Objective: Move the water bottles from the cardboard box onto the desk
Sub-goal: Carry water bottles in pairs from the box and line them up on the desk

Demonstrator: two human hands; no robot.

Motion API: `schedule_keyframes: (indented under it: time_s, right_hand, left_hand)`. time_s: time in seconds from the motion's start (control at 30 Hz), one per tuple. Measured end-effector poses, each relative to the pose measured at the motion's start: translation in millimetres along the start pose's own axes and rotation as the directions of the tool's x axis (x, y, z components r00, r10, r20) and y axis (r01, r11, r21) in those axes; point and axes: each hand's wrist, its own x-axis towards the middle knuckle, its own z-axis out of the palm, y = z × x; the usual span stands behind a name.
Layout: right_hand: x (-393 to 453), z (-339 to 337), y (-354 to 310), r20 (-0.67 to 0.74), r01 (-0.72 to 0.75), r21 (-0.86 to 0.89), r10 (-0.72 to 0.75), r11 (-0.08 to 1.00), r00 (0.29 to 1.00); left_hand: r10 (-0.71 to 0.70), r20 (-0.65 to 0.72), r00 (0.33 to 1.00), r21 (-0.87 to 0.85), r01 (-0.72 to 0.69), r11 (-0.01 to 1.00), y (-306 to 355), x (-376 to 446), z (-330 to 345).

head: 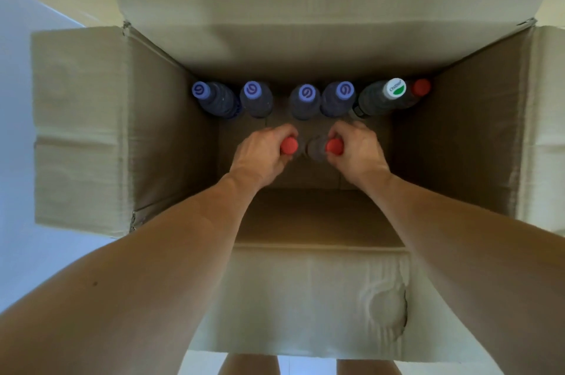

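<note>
In the head view, two red-capped bottles stand upright mid-floor of the cardboard box (pixel 171 130), long axes pointing up at the camera. The left one (pixel 289 146) is gripped at the neck by the left hand (pixel 263 154), the right one (pixel 334 146) by the right hand (pixel 356 151). Six more bottles (pixel 305 99) line the wall at 12 o'clock. A straight upward lift is probably called for; the desk is not seen.
</note>
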Motion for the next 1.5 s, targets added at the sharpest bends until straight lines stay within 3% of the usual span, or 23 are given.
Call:
schedule_keyframes:
  time_s: [0.4, 0.6, 0.73, 0.83, 0.93, 1.07, 1.3, 1.43, 1.5]
  right_hand:
    - [23.9, 33.8, 15.6, 0.204, 0.036, -0.008, -0.033, 0.999, 0.978]
    - [27.9, 38.7, 15.8, 0.145, -0.068, 0.191, 0.04, 0.979, 0.989]
    - [16.0, 14.5, 12.6, 0.193, -0.105, 0.373, 0.033, 0.922, 0.981]
    - [0.0, -16.8, 6.6, 0.262, -0.204, 0.612, 0.047, 0.764, 0.964]
    - [-19.3, -61.3, -13.3, 0.351, -0.311, 0.76, 0.041, 0.57, 0.935]
    - [-47.4, -131.0, -47.2, 0.382, -0.324, 0.841, -0.05, 0.434, 0.923]
    - [-126.7, -278.4, -121.0, 0.225, -0.183, 0.911, -0.074, 0.369, 0.972]
    - [-183.1, -367.3, -160.2, 0.207, -0.202, 0.938, 0.013, 0.282, 0.978]
    - [-209.8, -402.2, -167.3, 0.223, -0.212, 0.957, -0.038, 0.197, 0.974]
  left_hand:
    - [-0.129, 0.187, 0.974, -0.071, 0.144, 0.987, -35.7, 40.5, 31.8]
    - [-0.095, 0.107, 0.99, -0.227, 0.117, 0.967, -41.9, 41.2, 32.9]
    - [-0.104, 0.064, 0.993, -0.381, 0.12, 0.917, -37.7, 23.0, 17.0]
    - [-0.144, 0.09, 0.985, -0.595, 0.169, 0.786, -24.7, 6.9, -8.4]
    - [-0.184, 0.152, 0.971, -0.808, 0.23, 0.542, 0.4, -10.8, -51.0]
    - [-0.098, 0.186, 0.978, -0.895, 0.209, 0.394, 51.0, -37.3, -121.3]
    - [0.031, 0.131, 0.991, -0.951, 0.117, 0.287, 162.7, -109.0, -256.6]
    - [0.101, 0.131, 0.986, -0.945, 0.093, 0.314, 225.1, -158.0, -329.9]
    - [0.083, 0.118, 0.989, -0.939, 0.084, 0.333, 244.9, -175.7, -357.1]
